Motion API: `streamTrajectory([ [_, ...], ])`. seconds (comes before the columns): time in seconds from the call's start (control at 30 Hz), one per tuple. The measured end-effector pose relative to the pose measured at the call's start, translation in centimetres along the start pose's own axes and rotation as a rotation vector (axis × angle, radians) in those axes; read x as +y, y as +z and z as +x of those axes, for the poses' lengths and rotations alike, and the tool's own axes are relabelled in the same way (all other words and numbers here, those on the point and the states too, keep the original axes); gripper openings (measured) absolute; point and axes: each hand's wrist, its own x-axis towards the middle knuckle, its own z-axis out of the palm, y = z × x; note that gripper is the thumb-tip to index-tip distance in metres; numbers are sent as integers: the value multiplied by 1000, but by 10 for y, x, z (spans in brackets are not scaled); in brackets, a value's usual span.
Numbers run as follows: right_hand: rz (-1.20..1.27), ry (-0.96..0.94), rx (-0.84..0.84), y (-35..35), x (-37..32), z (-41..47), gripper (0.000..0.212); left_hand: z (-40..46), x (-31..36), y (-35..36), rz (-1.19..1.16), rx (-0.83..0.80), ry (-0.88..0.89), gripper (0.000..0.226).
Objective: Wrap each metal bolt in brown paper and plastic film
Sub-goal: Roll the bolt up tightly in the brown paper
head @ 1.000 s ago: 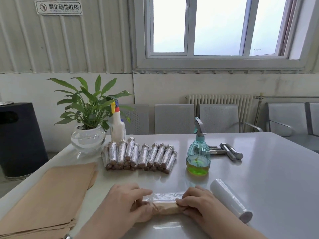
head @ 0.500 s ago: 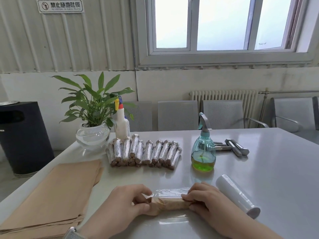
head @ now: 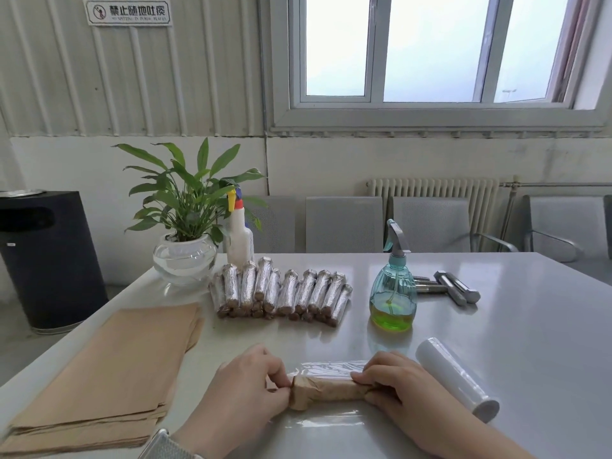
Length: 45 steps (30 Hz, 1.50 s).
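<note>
While the paper-wrapped bolt (head: 326,390) lies crosswise on a sheet of clear plastic film (head: 328,422) at the near edge of the white table (head: 530,342), both hands are on it in the head view. The left hand (head: 238,392) pinches the bolt's left end, fingertips bunched on the crumpled brown paper there. The right hand (head: 402,389) curls over the right end, fingers wrapped round the bundle and pressing the film's far edge down against it. The film shows as a glossy strip behind the bolt and another in front of it, flat on the tabletop.

Just beside the right hand lies a roll of plastic film (head: 455,377), angled with its open end toward the near right. To the left, a stack of brown paper sheets (head: 109,369) sits along the table's edge. Farther back, a row of finished wrapped bolts (head: 281,291) lies side by side in shiny film, some piled on others. Right of that row stands a green spray bottle (head: 393,293) with liquid in its base, and behind it a few bare metal bolts (head: 453,288) lie together. At the far left corner a potted plant (head: 185,233) stands in a glass bowl, a white spray bottle (head: 239,236) touching distance beside it. A dark bin (head: 46,256) stands on the floor beyond the table.
</note>
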Motion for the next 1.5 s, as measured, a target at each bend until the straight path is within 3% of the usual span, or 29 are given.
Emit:
streamTrajectory([
  [0.1,11,-4,4,0,0,0,20,2,5,1,53,-14,-29,12],
  [0.27,20,-6,9,0,-2,-2,20,10,9,-11,-46,-233,-142,5],
  [0.47,30,3,4,-4,-6,-2,17,30,26,-36,355,-483,-180,34],
  [0.6,27,6,7,-4,-7,-3,18,36,43,-39,432,-580,-212,27],
  [0.77,37,-2,4,-5,-6,-3,18,41,48,-32,273,-510,-256,7],
  [0.9,37,-9,2,-4,-5,-3,17,39,42,-28,61,-447,-320,14],
  [1.0,37,-9,4,-4,-4,-3,16,36,41,-33,-65,-504,-367,10],
  [1.17,27,-11,0,-4,-2,-2,20,38,44,-38,-103,-549,-431,17],
  [1.37,9,-13,1,-3,-1,-1,20,38,44,-36,-128,-547,-448,2],
  [1.5,-8,-15,-3,-2,-1,-1,21,37,43,-31,-146,-520,-423,10],
])
